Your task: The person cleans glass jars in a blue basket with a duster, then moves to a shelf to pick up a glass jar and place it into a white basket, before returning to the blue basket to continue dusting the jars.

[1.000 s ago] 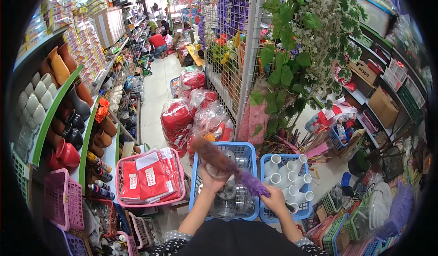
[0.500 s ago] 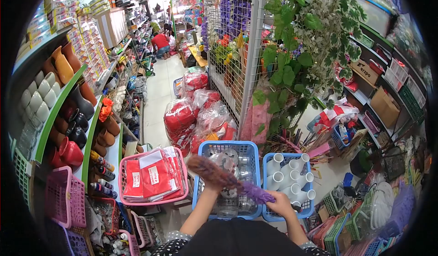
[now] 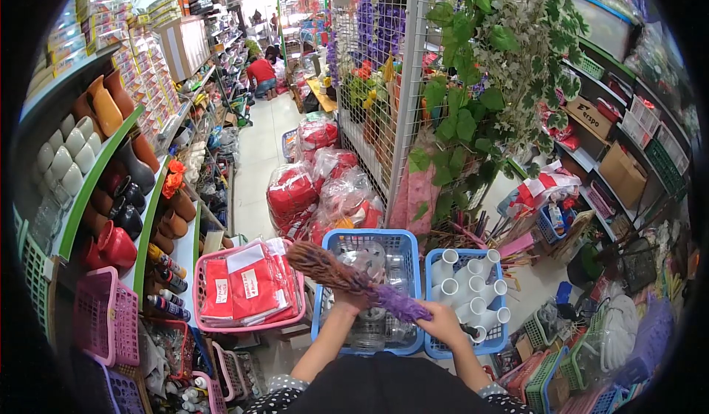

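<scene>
Across the front of my body I hold a shaggy feather duster [image 3: 336, 272], brown toward its upper left end and purple toward its lower right. My left hand [image 3: 351, 302] is closed round the brown part, its fingers partly hidden by the strands. At the purple end my right hand [image 3: 442, 321] grips it. Underneath stands a blue basket [image 3: 416, 281] with clear glass jars [image 3: 369, 333] inside. Beside it, close to my right hand, a second blue basket [image 3: 430, 266] holds several white vases [image 3: 470, 309].
A pink basket [image 3: 198, 288] of red-and-white packets stands at left. Shelves [image 3: 111, 170] with pots and vases line the left side. Bagged red goods [image 3: 292, 192] lie on the aisle floor beside a wire mesh rack [image 3: 373, 118]. A person in red [image 3: 261, 70] crouches farther back.
The duster's brown end has swung up and left a little, and the whole duster looks sharper. My right hand has shifted slightly left and up with the purple end.
</scene>
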Motion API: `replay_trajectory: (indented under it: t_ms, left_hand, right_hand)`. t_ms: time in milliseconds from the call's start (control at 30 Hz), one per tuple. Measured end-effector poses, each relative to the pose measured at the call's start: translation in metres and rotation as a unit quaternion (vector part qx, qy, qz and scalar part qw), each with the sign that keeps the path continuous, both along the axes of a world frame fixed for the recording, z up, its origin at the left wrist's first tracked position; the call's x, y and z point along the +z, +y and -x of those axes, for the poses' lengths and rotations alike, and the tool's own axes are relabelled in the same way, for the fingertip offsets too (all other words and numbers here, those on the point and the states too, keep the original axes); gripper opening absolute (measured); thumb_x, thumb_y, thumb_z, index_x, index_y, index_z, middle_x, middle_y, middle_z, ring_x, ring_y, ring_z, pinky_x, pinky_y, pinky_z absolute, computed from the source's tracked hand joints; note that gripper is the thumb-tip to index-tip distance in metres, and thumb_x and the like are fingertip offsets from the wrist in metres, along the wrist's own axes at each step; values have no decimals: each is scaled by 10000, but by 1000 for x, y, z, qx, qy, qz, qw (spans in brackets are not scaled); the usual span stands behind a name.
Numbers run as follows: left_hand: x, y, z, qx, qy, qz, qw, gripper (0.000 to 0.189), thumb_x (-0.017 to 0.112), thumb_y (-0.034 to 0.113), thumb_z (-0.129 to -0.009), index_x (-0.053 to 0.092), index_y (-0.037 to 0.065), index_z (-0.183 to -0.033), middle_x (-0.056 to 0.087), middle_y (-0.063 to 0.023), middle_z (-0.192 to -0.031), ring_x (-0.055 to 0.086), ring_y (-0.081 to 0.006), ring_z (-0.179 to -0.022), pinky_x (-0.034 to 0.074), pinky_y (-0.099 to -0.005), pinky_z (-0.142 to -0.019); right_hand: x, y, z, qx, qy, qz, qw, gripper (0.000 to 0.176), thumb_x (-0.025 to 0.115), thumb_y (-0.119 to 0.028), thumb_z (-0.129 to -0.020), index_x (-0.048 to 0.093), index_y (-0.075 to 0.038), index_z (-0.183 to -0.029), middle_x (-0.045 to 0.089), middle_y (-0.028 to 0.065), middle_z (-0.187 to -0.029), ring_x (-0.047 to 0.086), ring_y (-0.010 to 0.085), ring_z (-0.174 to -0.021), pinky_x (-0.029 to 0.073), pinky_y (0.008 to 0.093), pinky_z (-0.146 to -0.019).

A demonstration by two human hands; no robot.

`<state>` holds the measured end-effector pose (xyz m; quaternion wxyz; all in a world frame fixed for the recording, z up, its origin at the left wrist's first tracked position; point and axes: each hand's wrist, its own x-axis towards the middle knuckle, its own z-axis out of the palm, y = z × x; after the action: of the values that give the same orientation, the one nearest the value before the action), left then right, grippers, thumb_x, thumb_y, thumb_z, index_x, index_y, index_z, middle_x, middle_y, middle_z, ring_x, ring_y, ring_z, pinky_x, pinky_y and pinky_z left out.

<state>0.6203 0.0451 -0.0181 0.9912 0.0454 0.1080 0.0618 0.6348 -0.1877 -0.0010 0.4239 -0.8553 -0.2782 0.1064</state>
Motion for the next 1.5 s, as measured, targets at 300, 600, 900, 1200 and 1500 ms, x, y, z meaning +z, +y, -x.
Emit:
replay_trajectory:
  t_ms: [300,600,900,1200,1500]
  left_hand:
    - [-21,19,6,-5,-54,12,998,622,403,569,-835,467,130,-1271,519,-128,-1225,491,-353,-1122,382,-515,-967]
    - [-5,19,5,-2,-29,-4,1000,556,387,496,-845,501,119,-1237,536,-143,-1210,513,-341,-1106,427,-516,-928]
    - [-9,6,8,10,-20,-535,845,587,568,362,-818,438,68,-1309,540,-110,-1199,531,-238,-1078,441,-392,-904]
    - [44,7,24,138,-83,-902,400,896,827,353,-601,387,86,-1334,472,-144,-1291,485,-323,-1162,394,-406,-983]
    - [-5,-11,23,-52,-68,-261,962,759,550,464,-879,206,66,-1427,328,-165,-1422,366,-340,-1293,317,-505,-1061]
  right_hand:
    - [-15,-17,2,-28,36,-12,999,414,635,-152,-715,629,-78,-1122,649,172,-799,635,254,-706,488,348,-665]
    - [-22,-19,-7,-83,101,29,991,423,629,-214,-724,632,-156,-1143,654,193,-829,649,298,-751,495,367,-691]
    - [-1,55,-18,-176,384,-316,850,219,677,-235,-837,598,-59,-940,587,17,-670,487,105,-478,376,255,-424]
    - [-1,72,-30,-114,471,-317,815,216,714,-201,-808,567,-81,-911,548,-21,-680,413,51,-452,321,193,-391]
    - [-17,63,-43,-105,459,-368,802,209,693,-165,-819,595,-61,-972,634,34,-792,508,70,-544,403,215,-464]
